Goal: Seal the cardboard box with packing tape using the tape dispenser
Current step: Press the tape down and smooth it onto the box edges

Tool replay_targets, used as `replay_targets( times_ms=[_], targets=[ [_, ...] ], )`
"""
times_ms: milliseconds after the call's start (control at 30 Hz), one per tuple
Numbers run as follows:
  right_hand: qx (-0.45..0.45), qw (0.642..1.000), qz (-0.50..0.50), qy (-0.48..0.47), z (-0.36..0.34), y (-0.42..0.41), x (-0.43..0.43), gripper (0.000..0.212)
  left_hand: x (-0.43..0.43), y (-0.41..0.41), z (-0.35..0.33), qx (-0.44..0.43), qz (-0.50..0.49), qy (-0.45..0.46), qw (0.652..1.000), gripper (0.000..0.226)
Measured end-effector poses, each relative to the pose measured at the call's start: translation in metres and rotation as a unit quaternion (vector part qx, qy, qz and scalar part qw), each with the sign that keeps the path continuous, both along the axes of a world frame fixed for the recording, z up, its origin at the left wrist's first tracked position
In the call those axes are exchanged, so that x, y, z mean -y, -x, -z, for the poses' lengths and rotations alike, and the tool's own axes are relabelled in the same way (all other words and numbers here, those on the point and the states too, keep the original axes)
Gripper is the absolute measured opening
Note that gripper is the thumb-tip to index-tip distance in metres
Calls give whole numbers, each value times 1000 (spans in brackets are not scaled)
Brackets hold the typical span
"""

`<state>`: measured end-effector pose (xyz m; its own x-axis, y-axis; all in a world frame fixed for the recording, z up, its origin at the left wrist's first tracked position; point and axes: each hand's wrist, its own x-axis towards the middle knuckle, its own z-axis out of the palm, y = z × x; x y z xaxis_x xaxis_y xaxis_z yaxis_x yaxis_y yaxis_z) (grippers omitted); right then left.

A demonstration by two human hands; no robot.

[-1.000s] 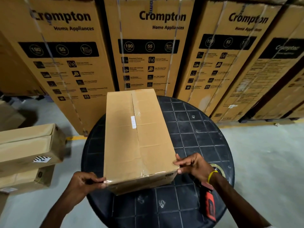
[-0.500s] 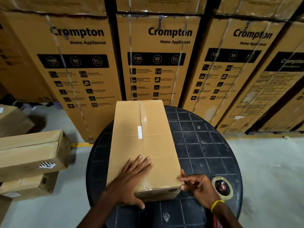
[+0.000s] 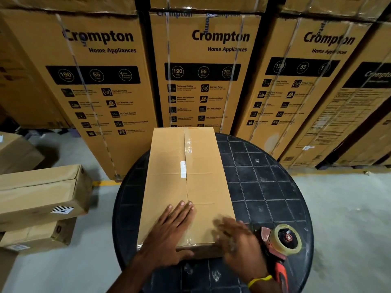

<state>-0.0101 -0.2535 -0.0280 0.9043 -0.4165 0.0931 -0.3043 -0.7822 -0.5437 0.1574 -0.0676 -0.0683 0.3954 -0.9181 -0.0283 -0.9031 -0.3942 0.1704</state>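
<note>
Head: left hand, right hand, one box

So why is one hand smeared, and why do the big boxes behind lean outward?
Head view: the right hand is motion-blurred, the left hand flat on the box is sharp; the wide-angle lens splays the stacked cartons.

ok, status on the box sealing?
Both hands open: left hand flat on box top, right hand blurred at its near right corner. Tape on centre seam. Dispenser on table, unheld.
</note>
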Motion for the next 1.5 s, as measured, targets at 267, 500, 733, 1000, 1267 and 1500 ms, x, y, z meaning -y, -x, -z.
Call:
replay_targets(
  times_ms=[267, 500, 733, 1000, 1267, 1500],
  targets=[
    [19, 996, -87, 13, 40, -34, -78, 67, -49, -34, -7, -190, -321, 87, 923, 126],
    [30, 991, -125, 40, 52, -42, -61, 72, -65, -19, 6, -530, -486, 220, 659, 73],
    [27, 998, -41, 32, 34, -34, 26, 53, -7, 58, 13, -602, -452, 180, 633, 53],
    [-143, 974, 166, 60, 30, -9, 57, 60, 73, 108, -23, -565, -150, 140, 799, 21],
    [-72, 979, 192, -11, 46, 3, 23, 68, 61, -87, -28, -79, -157, 42, 984, 65],
    [-76, 981, 179, -4, 50, 3, 24, 75, -20, -195, -9, -53, -318, 9, 947, 67]
  ],
)
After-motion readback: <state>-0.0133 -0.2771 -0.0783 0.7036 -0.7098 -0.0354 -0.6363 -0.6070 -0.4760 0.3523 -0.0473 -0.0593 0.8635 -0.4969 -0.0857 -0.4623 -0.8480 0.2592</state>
